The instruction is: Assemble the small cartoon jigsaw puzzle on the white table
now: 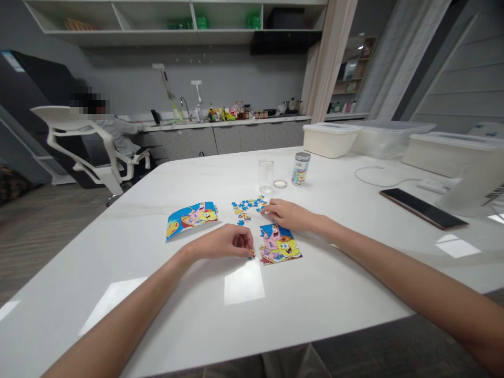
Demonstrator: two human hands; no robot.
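left hand [220, 242] | fingers [244, 244] pinched on a tiny blue-and-orange cardboard jigsaw piece [251, 253], just left of the colourful cartoon jigsaw puzzle [280, 244] | right hand [285, 215] | fingers [264, 209] slightly curved, touching scattered blue jigsaw pieces [247, 206], any hold unclear | pieces kept within reach of both hands on the white table [118, 252]

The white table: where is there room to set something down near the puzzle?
Room lies in front of your left hand up to the near table edge, and between your right hand and the phone. Loose puzzle pieces crowd the middle.
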